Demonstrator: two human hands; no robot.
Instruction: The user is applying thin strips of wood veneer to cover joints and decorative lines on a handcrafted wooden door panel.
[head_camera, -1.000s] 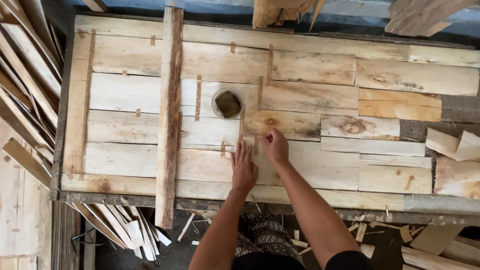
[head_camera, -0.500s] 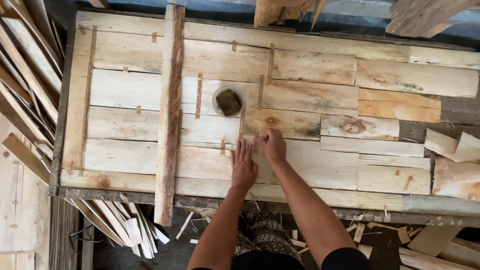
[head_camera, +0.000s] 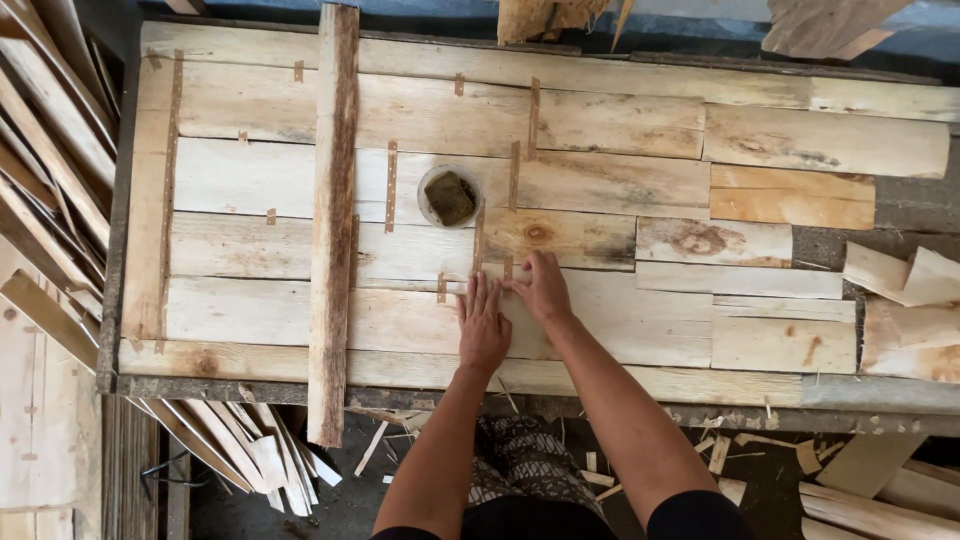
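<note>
A sheet of pale veneer pieces (head_camera: 620, 320) lies flat on a workbench, joined by short brown tape strips (head_camera: 391, 186). My left hand (head_camera: 483, 326) rests flat on the veneer with its fingers stretched out and together. Just to its right, my right hand (head_camera: 541, 287) presses its curled fingers down on a seam beside a small strip of tape (head_camera: 507, 268). Neither hand holds anything I can see. A small round bowl (head_camera: 450, 196) with a dark wet lump in it stands on the veneer just beyond the hands.
A long rough wooden batten (head_camera: 333, 220) lies across the sheet from far edge to near edge on the left. Veneer strips are stacked at the left (head_camera: 40, 200), and offcuts lie at the right (head_camera: 900, 275) and on the floor (head_camera: 250, 455).
Both hands stay at the same seam. The right hand has shifted slightly toward the left hand along it.
</note>
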